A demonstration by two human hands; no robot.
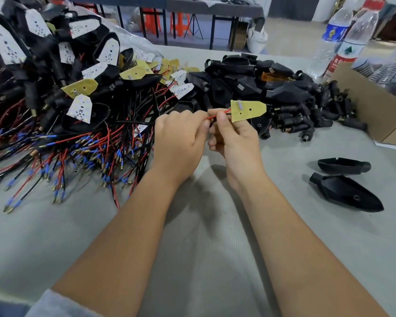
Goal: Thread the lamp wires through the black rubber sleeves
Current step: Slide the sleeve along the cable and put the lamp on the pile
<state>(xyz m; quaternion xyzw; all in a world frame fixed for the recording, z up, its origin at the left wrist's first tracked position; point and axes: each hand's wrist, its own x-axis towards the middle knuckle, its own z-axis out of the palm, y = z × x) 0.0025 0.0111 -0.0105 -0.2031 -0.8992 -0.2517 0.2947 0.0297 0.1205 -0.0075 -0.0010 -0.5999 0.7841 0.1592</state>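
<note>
Just above the middle of the table (204,236), both hands meet on one lamp board (247,110). The right hand (234,136) pinches the red wire (217,115) right at the board's base, thumb up, fingers curled. The left hand (181,136) closes round the same wire a little further along, fingertips almost touching the right thumb. The yellow board sticks out up and to the right of the right hand, its point aimed right, so the wire's long axis runs leftward and slightly down, straight into the left fist. A black wire seems to run alongside, though it is hard to tell under the fingers.

Where is the sleeve? No sleeve shows in either hand; the left palm faces away, so one could be hidden there. The loose sleeves (311,115) lie in a heap beyond and to the right of the hands, just past the board, so the right hand is clearly the nearer one. The free wire end sits on the left side, though, so my read is that a sleeve must come across to the left hand's side and slide on along that left-running line. Two black housings (345,191) wait at the right, well apart from the hands.
</note>
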